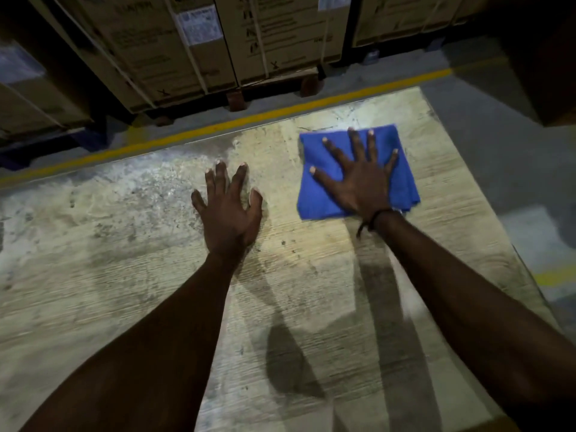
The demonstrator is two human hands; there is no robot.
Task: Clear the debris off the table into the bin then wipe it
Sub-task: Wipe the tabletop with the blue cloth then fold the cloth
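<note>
A: Where is the folded blue cloth (358, 173)?

B: Flat on the worn pale wooden table (124, 275), toward its far right corner. The right hand (361, 179) presses it, fingers straight and spread.

A: And the left hand (229, 210)?

B: Just left of the cloth, fingers spread on bare tabletop, holding nothing.

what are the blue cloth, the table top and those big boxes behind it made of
Blue cloth: soft woven or microfibre fabric by its matte, folded, layered edges. Table top: looks like worn wood or wood-grain laminate, with fine parallel lines and blotchy stains; cannot tell which. Boxes: brown corrugated cardboard, it seems, matte, strapped, with printed labels.
</note>
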